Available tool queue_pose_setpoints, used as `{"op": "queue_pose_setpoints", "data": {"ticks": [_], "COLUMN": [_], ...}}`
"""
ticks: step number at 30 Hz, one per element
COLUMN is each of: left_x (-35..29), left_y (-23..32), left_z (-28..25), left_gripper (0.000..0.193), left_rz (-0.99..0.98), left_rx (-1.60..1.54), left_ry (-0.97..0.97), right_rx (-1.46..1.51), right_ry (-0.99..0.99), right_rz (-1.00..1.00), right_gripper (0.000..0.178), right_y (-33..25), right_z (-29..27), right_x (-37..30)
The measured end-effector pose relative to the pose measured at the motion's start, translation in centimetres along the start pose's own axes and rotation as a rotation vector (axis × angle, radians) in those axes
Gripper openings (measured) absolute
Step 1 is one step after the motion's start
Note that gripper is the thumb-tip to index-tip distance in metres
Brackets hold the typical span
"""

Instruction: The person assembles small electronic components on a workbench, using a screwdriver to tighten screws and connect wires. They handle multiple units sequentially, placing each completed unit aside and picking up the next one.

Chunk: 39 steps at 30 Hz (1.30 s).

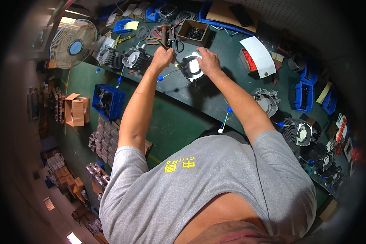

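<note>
On the green bench top lies a round fan-like part with a white centre and a dark frame. My right hand is closed on its upper right rim. A dark slim tool sticks out of my closed left hand and slants down to the part's left side; its exact kind is unclear. From that side a thin cable with a blue connector runs left. Just beyond my left hand is a hammer with a brownish head. Black-handled scissors lie beside it.
Finned metal housings stand left of my left forearm. Behind the part is a cardboard box of dark small pieces; a box of red pieces sits to the right. More housings line the right side. A blue crate and standing fan are left.
</note>
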<state>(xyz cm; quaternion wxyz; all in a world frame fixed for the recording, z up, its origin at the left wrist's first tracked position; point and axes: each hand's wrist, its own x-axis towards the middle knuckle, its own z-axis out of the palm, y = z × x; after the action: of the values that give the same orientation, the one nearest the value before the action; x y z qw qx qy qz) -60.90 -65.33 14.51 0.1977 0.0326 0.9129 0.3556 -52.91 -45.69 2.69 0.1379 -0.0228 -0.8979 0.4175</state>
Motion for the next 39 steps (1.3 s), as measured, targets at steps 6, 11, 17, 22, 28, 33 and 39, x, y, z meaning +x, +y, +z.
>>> {"op": "queue_pose_setpoints", "data": {"ticks": [6,11,17,22,28,33,39], "left_x": [0.3,-1.1,-5.3,-5.0,-4.9,-4.5,-3.3], "left_y": [-1.9,-2.3,-0.4,1.6,0.4,-0.4,-0.8], "left_z": [1.2,2.9,5.8,4.9,4.7,3.3,-0.6], "left_gripper": [0.036,0.033,0.033,0.034,0.035,0.034,0.026], "left_rz": [0.090,0.078,0.108,-0.028,0.054,0.154,0.454], "left_rx": [0.014,-0.051,0.173,0.201,0.253,0.183,-0.154], "left_ry": [0.053,0.135,0.389,0.371,0.320,0.279,0.420], "right_rx": [-0.004,-0.015,-0.027,0.023,-0.034,-0.044,-0.043], "right_ry": [0.016,0.011,0.008,-0.020,-0.048,-0.030,-0.020], "right_rz": [-0.016,0.012,0.032,0.012,-0.028,-0.035,-0.046], "right_gripper": [0.039,0.038,0.037,0.039,0.041,0.041,0.041], "right_y": [-0.2,-0.4,-0.4,0.4,-0.5,-1.1,-1.0], "right_z": [0.0,0.0,-0.3,0.3,0.1,0.3,-0.3], "right_x": [-0.2,0.0,-0.3,0.6,0.5,0.8,0.7]}}
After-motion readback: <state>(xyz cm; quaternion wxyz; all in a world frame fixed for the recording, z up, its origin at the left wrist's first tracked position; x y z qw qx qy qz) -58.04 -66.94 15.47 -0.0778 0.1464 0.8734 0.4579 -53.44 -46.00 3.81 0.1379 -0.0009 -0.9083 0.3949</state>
